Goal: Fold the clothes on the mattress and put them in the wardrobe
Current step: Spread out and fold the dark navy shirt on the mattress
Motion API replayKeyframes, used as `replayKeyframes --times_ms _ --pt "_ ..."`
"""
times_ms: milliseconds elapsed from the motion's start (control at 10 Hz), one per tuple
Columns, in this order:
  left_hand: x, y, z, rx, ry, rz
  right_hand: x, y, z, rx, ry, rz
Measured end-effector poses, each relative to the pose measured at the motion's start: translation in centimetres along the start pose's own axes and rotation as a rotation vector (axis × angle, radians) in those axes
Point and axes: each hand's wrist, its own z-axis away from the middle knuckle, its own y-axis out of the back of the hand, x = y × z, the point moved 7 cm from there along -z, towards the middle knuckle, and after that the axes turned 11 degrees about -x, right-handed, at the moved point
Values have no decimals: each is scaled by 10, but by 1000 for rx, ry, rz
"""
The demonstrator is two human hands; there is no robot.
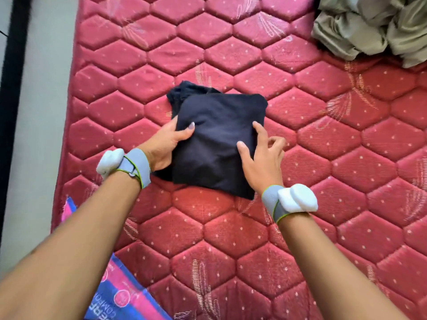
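A dark navy garment (219,125) lies folded into a compact rectangle in the middle of the red quilted mattress (323,169). My left hand (164,144) grips its left edge, thumb on top and fingers tucked underneath. My right hand (261,158) rests on the right edge of the garment, with the thumb and forefinger stretched onto the cloth and the other fingers loosely bent above the mattress. Both wrists carry grey straps with white sensors.
A crumpled olive-green cloth pile (374,26) sits at the mattress's far right corner. A blue and pink label (120,294) hangs at the near left edge of the mattress. Pale floor (39,112) runs along the left side.
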Motion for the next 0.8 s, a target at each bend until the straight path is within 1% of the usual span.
replayKeyframes --times_ms 100,200,300,400,500,600,700,800 --pt "17 29 3 110 -81 -330 -5 -16 -1 -31 -32 99" --pt "14 56 15 419 -22 -891 -10 -34 -1 -48 -83 332" --pt "15 40 25 610 -128 -1298 -8 -33 -9 -14 -110 207" --pt "0 10 15 489 -187 -1689 6 -25 -21 -33 -153 -381" --pt "-26 5 4 313 19 -1699 1 -32 -26 -186 -244 -933" --pt "-18 3 -1 317 197 -1537 -44 -19 -36 -309 -75 -948" --pt "15 -28 1 133 169 -545 -120 14 -40 -382 291 -743" --pt "47 -26 14 -112 -17 466 -196 33 -13 -471 691 -99"
